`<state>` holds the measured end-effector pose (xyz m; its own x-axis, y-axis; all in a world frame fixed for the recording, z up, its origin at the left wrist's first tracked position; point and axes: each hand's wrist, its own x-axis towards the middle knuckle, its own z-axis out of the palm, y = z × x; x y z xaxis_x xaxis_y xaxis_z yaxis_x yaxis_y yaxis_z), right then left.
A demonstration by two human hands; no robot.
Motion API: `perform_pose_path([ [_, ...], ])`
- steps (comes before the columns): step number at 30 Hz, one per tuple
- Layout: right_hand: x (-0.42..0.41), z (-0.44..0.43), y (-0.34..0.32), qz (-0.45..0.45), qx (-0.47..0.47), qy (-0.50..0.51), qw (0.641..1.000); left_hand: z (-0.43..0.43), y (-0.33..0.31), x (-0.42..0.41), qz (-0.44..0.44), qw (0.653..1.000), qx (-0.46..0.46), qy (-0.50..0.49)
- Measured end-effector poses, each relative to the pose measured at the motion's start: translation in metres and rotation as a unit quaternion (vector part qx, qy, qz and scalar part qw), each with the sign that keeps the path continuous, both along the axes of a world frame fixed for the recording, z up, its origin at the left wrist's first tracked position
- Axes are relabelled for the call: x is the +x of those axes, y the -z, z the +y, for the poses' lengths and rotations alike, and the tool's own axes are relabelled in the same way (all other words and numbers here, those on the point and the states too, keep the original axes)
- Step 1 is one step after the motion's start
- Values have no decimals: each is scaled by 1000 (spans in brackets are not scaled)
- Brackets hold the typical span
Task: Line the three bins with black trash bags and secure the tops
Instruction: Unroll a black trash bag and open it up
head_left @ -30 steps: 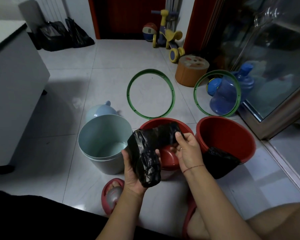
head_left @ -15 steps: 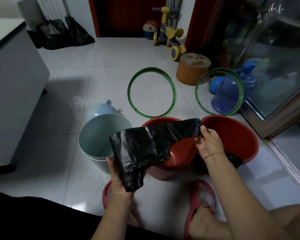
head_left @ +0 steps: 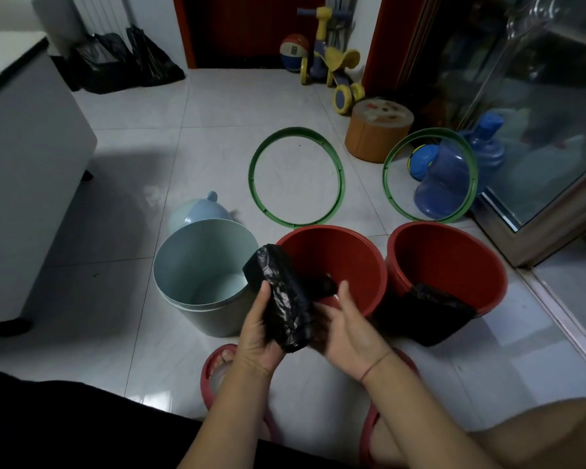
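Observation:
Three bins stand on the tiled floor: a pale blue bin (head_left: 197, 282) at left, a red bin (head_left: 352, 258) in the middle, a second red bin (head_left: 454, 262) at right. My left hand (head_left: 256, 336) grips a bunched roll of black trash bags (head_left: 283, 299) in front of the middle bin. My right hand (head_left: 349, 326) is beside the roll, fingers spread, with black plastic at its fingertips; I cannot tell whether it grips. Another black bag (head_left: 430, 316) hangs over the right bin's near rim. Two green rings (head_left: 296, 179) (head_left: 430, 174) lie beyond the bins.
A pale blue lid (head_left: 197, 211) lies behind the blue bin. A white cabinet (head_left: 24, 170) stands at left, a glass door frame (head_left: 552, 214) at right. Blue water jug (head_left: 454, 177), orange stool (head_left: 378, 130), toy scooter (head_left: 332, 69) and filled black bags (head_left: 122, 62) sit farther back. My red slippers (head_left: 217, 374) are below.
Half a second ago the bag was stretched wide between both hands. Now it is bunched back at my left hand, and my right hand has come in from the right.

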<state>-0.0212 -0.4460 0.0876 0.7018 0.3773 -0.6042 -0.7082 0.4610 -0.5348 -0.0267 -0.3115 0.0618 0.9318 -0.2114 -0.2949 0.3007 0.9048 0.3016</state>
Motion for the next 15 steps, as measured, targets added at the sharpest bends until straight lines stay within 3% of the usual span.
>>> perform_pose_path([
  [5,-17,19,-7,-7,-12,67,998,-2,1,1,-3,1000,11,11],
  [9,-17,15,-9,1,-49,23,999,-3,-2,0,19,999,38,9],
  [13,-5,20,-20,-77,-7,98,992,-9,-11,0,27,995,93,25],
  [15,2,20,-26,-104,-24,139,985,-10,-12,-2,17,996,75,38],
])
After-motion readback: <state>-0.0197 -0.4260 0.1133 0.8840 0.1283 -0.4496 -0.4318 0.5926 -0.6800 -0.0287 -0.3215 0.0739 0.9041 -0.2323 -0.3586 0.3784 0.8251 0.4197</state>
